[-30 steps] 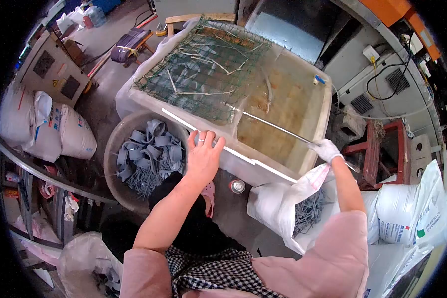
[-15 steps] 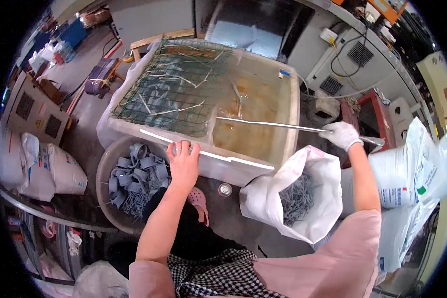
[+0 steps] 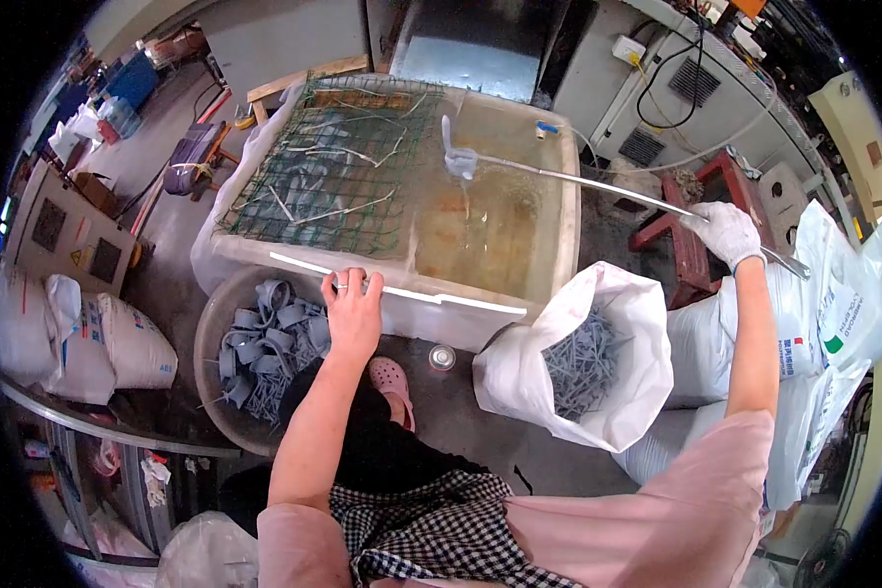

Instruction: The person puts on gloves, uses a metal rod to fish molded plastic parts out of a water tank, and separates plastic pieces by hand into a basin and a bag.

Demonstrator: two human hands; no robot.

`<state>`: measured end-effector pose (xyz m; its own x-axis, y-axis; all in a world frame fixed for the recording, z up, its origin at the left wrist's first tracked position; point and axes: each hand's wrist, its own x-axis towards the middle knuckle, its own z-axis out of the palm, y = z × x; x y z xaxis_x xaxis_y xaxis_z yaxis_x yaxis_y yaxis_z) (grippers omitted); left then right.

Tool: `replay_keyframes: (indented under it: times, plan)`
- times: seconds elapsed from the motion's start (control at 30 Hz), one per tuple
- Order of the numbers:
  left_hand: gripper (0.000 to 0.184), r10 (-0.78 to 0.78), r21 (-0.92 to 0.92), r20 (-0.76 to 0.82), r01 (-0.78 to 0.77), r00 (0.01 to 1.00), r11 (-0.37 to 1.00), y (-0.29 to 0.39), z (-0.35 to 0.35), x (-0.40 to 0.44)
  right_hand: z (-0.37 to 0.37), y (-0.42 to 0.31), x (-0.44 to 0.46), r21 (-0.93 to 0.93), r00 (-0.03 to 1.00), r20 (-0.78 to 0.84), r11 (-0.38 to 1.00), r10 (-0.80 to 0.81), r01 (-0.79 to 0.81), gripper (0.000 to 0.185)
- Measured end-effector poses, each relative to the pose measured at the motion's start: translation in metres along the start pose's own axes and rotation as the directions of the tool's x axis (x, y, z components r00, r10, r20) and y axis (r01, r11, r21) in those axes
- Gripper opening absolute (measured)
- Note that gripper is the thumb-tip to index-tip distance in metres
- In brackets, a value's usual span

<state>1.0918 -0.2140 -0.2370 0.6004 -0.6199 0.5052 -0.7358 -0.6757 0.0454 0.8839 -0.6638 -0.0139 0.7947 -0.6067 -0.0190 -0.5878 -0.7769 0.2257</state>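
Note:
My right hand (image 3: 727, 235), in a white glove, is closed round a long metal rod (image 3: 598, 184) that slants over a water-filled tub (image 3: 566, 211). At the rod's far end hangs a grey plastic part (image 3: 461, 162), just above the water, with water dripping from it. My bare left hand (image 3: 353, 312) has its fingers hooked over the tub's front rim, by a white strip (image 3: 392, 289). Green netting (image 3: 353, 201) with thin pale sticks covers the tub's left half; grey pieces under it are only partly visible.
A round basin (image 3: 209, 363) of grey plastic parts stands at front left. An open white sack (image 3: 519, 387) of thin grey pieces stands at front right. A small can (image 3: 442, 358) sits on the floor between them. Filled sacks (image 3: 755, 343) and a red stool (image 3: 691, 245) are at right.
The rod's far end has risen and moved back from the water, and a grey part now shows on it. My right hand has shifted right. My left hand stays on the rim.

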Motion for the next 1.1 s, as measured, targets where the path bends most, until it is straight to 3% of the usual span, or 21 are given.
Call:
replay_keyframes:
  times: [0.1, 0.17, 0.4, 0.53, 0.6, 0.83, 0.9, 1.03, 1.1]
  plan:
    - [0.018, -0.030, -0.025, 0.035, 0.031, 0.999, 0.999, 0.002, -0.004, 0.000, 0.002, -0.008, 0.016, -0.022, 0.999, -0.033, 1.000, -0.022, 0.021, 0.038]
    - [0.023, -0.011, -0.017, 0.024, 0.012, 1.000, 1.000, 0.001, -0.002, 0.000, 0.000, -0.025, 0.022, -0.050, 0.999, -0.040, 0.998, -0.031, 0.029, 0.039]
    - [0.029, -0.004, -0.022, 0.014, 0.005, 1.000, 1.000, -0.003, -0.001, -0.001, -0.027, -0.068, 0.065, -0.199, 0.982, 0.189, 0.978, -0.028, 0.067, 0.042]
    - [0.018, -0.019, -0.043, -0.012, 0.018, 1.000, 0.999, -0.001, 0.000, 0.003, -0.020, -0.068, 0.087, -0.186, 0.982, 0.171, 0.977, -0.077, 0.108, 0.044]
    - [0.028, -0.010, -0.045, -0.016, 0.009, 1.000, 0.999, -0.001, 0.003, 0.004, 0.001, -0.067, 0.094, -0.136, 0.952, 0.291, 0.981, -0.091, 0.135, 0.044]
    - [0.019, -0.046, -0.075, 0.019, 0.047, 0.999, 0.996, 0.002, 0.000, 0.008, 0.104, -0.080, 0.094, 0.157, 0.894, 0.419, 0.983, -0.158, 0.100, 0.047]
    - [0.018, -0.047, -0.060, 0.019, 0.048, 0.999, 0.997, 0.002, 0.001, 0.009, 0.139, -0.091, 0.102, 0.268, 0.874, 0.433, 0.957, -0.221, 0.109, 0.049]
    - [0.018, -0.074, -0.065, 0.017, 0.075, 0.997, 0.995, 0.000, 0.004, 0.011, 0.168, -0.134, 0.111, 0.230, 0.887, 0.425, 0.969, -0.183, 0.090, 0.053]
    - [0.030, -0.061, -0.064, 0.031, 0.063, 0.998, 0.996, 0.000, 0.004, 0.013, 0.186, -0.158, 0.115, 0.344, 0.867, 0.381, 0.919, -0.323, 0.191, 0.054]
